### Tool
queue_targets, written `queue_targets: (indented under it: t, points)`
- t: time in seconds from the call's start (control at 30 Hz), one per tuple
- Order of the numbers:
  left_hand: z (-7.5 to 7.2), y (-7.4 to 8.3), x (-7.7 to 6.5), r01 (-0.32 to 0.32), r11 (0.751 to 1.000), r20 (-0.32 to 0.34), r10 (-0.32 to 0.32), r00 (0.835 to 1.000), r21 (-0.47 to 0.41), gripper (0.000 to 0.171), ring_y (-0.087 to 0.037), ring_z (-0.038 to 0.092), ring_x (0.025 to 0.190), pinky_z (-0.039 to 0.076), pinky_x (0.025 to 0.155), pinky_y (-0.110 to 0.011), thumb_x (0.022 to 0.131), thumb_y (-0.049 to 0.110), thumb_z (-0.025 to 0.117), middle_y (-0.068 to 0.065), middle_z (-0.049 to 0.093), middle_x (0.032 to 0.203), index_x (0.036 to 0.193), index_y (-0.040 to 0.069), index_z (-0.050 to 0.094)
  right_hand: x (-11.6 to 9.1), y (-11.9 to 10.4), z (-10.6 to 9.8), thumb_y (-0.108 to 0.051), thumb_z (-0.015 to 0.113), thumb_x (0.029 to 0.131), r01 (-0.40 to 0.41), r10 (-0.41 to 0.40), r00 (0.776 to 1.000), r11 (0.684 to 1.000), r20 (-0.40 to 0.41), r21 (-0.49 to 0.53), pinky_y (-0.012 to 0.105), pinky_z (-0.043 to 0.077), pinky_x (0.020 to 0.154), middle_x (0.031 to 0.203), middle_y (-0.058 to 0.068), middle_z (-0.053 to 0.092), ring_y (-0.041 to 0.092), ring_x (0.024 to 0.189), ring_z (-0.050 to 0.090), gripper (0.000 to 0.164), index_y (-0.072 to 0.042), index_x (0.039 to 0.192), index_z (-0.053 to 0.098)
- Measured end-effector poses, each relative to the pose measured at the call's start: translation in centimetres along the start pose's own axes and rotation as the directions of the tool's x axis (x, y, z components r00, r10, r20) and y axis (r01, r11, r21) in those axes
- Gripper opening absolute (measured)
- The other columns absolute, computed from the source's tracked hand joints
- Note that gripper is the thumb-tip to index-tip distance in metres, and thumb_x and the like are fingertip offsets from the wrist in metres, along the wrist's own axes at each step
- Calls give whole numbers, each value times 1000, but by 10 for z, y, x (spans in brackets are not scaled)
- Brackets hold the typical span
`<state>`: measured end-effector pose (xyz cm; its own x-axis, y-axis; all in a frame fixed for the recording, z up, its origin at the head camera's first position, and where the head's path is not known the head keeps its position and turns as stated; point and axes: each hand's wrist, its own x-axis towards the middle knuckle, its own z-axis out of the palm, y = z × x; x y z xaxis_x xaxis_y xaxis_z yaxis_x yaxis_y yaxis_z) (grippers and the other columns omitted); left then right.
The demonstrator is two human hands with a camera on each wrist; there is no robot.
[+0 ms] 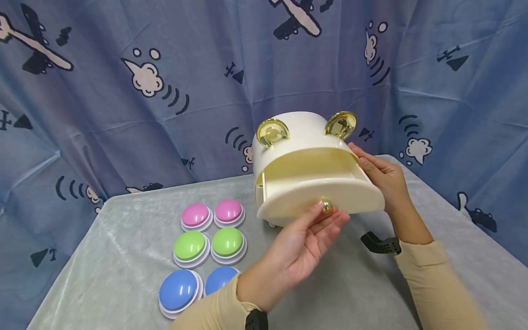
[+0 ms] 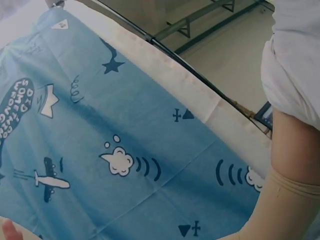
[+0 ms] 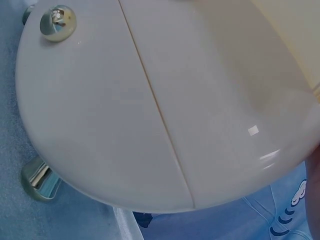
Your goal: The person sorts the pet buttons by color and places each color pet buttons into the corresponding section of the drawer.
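Observation:
A cream-white storage box point(image 1: 307, 126) with two gold ears stands on the table, its curved upper drawer point(image 1: 297, 195) pulled out and bare inside where it shows. My left hand point(image 1: 303, 245) pinches the drawer's gold knob point(image 1: 327, 205) between thumb and fingers, palm turned up. Against the box's right side, my right hand point(image 1: 387, 178) rests with its fingers fairly straight, the thumb near the drawer's edge. From the right wrist, the box front point(image 3: 100, 115) fills the view, with a lower gold knob point(image 3: 58, 23) and a shiny foot point(image 3: 41, 179).
Left of the box, dome push buttons sit in pairs on white bases: pink point(image 1: 195, 214), green point(image 1: 189, 245) and blue point(image 1: 178, 289). My left sleeve partly covers one blue button. A patterned blue curtain point(image 1: 198, 91) hangs behind the grey cloth-covered table point(image 1: 128, 238).

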<state>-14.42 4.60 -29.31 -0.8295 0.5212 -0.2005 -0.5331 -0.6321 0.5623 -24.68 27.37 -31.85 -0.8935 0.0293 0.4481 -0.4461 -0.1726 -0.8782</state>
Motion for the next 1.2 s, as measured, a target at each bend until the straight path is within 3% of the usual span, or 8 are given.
queue_targets:
  t: [0.73,1.2]
  points:
    - [0,-12,-18,32,999,54,-31,998,-2,18,-6,71,89,56,75,-11,103,23,55,-2,72,97,95,9,64,1,-2,1,-11,62,97,-54,55,998,998,-20,7,12,52,90,126,-13,68,-4,113,64,31,-14,128,67]
    - [1,-20,-26,42,999,29,-41,999,-1,20,-8,72,94,56,80,-12,102,23,56,-5,71,101,105,5,63,-1,-4,2,-12,61,98,-47,47,999,999,14,-5,14,53,90,131,-11,65,-3,116,63,36,-9,133,61]
